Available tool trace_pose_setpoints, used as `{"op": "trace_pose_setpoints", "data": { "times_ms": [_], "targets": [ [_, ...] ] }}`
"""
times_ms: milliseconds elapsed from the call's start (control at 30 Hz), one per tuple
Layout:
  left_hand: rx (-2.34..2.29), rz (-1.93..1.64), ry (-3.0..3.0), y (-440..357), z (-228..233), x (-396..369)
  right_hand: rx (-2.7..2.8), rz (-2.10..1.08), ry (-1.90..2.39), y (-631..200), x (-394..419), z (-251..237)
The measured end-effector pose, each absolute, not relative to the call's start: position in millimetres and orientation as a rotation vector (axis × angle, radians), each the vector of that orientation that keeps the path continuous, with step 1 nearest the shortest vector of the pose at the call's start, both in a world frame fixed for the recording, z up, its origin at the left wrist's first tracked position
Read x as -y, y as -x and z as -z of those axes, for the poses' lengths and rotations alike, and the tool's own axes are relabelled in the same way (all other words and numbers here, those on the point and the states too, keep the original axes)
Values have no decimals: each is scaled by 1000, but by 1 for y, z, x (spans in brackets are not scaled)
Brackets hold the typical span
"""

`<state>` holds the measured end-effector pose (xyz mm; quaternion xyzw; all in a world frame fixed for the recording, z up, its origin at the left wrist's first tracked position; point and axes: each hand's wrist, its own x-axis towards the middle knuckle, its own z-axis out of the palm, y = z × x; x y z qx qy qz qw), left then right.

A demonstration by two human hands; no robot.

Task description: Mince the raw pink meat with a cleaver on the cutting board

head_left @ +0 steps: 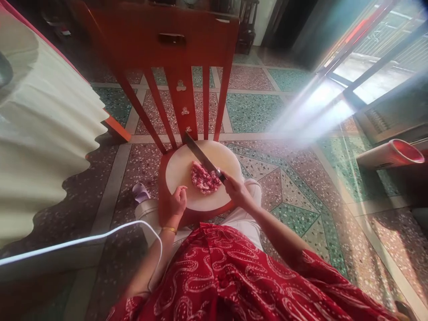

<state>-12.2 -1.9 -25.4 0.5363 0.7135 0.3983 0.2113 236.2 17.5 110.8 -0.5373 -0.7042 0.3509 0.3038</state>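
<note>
A round, pale cutting board (180, 160) lies on the seat of a reddish wooden chair. On it sits a heap of chopped raw red meat (203, 180). My right hand (235, 187) grips the dark handle of a cleaver (202, 155). The blade slants up to the left across the back of the heap, and its far end reaches the board's back edge. At the board's front left edge, my left hand (179, 199) is closed with its fingers curled in. Whether anything is inside that hand is hidden.
The chair's slatted back (180, 93) rises behind the board. A white cable (83, 240) crosses at the left, near my left arm. A cream curtain-like cloth (50, 120) hangs at the left. At the right, a pale bin (381, 156) lies near the bright doorway.
</note>
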Motion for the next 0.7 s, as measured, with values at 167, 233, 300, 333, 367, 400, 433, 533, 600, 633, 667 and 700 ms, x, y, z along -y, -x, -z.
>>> {"op": "trace_pose_setpoints", "data": {
  "times_ms": [167, 233, 300, 333, 367, 400, 433, 533, 600, 633, 667, 700],
  "targets": [
    [-1980, -1122, -1459, 12, 25, 3, 1961, -821, 1444, -229, -15, -97],
    [-1980, -1115, -1462, 12, 22, 4, 2019, -915, 1565, -231, -17, -91],
    [-1972, -1094, -1463, 12, 20, 4, 2007, -979, 1561, -233, -19, -96],
    [-1968, -1092, -1461, 12, 19, 3, 1975, -979, 1508, -233, -20, -101],
    [-1963, -1094, -1456, 11, 19, 3, 1937, -960, 1442, -233, -20, -106],
    [-1963, -1103, -1446, 11, 19, 3, 1899, -921, 1382, -233, -20, -110],
    [-1964, -1118, -1434, 10, 18, 3, 1871, -874, 1341, -232, -19, -110],
    [-1946, -1156, -1388, 9, 14, 4, 1912, -825, 1408, -231, -15, -98],
    [-1941, -1190, -1336, 9, 6, 7, 1978, -887, 1523, -232, -13, -89],
    [-1938, -1201, -1310, 10, 0, 9, 1991, -930, 1552, -233, -13, -89],
    [-1936, -1213, -1285, 10, -6, 11, 1980, -956, 1552, -234, -14, -91],
    [-1940, -1209, -1262, 11, -12, 14, 1952, -959, 1525, -236, -14, -95]
  ]
}}
